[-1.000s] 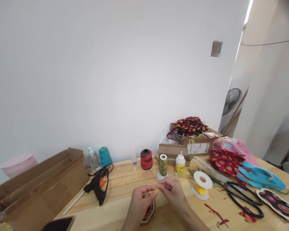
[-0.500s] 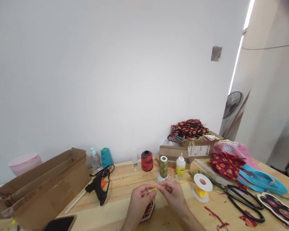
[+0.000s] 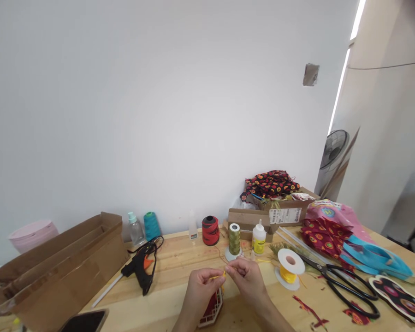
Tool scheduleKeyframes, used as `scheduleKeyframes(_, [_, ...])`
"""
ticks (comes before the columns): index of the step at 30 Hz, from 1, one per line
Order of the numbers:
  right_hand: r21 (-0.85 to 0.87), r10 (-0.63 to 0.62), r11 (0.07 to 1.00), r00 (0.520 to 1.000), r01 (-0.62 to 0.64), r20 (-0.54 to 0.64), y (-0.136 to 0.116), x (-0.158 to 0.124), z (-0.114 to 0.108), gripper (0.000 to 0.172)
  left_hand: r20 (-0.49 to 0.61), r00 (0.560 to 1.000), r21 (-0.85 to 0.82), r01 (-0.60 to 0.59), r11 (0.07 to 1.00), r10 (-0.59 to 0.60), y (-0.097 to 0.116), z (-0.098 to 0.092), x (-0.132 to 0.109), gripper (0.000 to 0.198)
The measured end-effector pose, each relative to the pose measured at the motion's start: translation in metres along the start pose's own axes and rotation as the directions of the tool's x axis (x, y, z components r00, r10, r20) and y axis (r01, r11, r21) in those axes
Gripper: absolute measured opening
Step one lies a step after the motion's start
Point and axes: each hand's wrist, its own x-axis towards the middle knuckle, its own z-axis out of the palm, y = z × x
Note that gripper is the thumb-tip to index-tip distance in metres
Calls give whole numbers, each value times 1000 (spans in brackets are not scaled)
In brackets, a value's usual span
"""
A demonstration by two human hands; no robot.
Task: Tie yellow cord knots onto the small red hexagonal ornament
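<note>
Both hands meet at the front middle of the table, thumbs and fingertips pinched. Between the fingers of my left hand [image 3: 203, 289] runs a thin yellow cord [image 3: 214, 277]. My right hand [image 3: 246, 281] pinches the same cord close beside the left fingertips. Beneath the left hand lies a dark red piece with a pale lattice border [image 3: 212, 310], partly hidden by that hand and wrist. To the right of the hands stands a white spool of yellow cord [image 3: 288, 275].
A black glue gun [image 3: 143, 272] and an open cardboard box [image 3: 65, 272] occupy the left. Behind the hands stand a red-and-black thread spool [image 3: 210, 230], a green spool [image 3: 234, 240] and a glue bottle [image 3: 259, 239]. Black-handled scissors [image 3: 349, 288] and fabric scraps [image 3: 327, 235] lie right.
The hands stay pinched together with small finger movements on the cord. More of the lattice-edged red piece shows below the left hand, and some yellow now shows at its upper edge.
</note>
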Motion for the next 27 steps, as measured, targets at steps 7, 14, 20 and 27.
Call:
scheduleKeyframes(7, [85,56,995,998,-57,12,0,1,0,21,32,997,-116,74,991,-71,-3,0,3,18])
scheduleKeyframes(14, [128,73,989,997,-76,24,0,0,2,23,45,993,-68,113,991,-110,0,0,1,25])
scheduleKeyframes(20, [111,68,991,997,-70,23,3,0,3,23,48,995,-57,87,995,-84,1,1,0,25])
scheduleKeyframes(27, [124,69,990,998,-70,15,-2,0,1,22,42,996,-81,82,993,-79,10,1,-3,24])
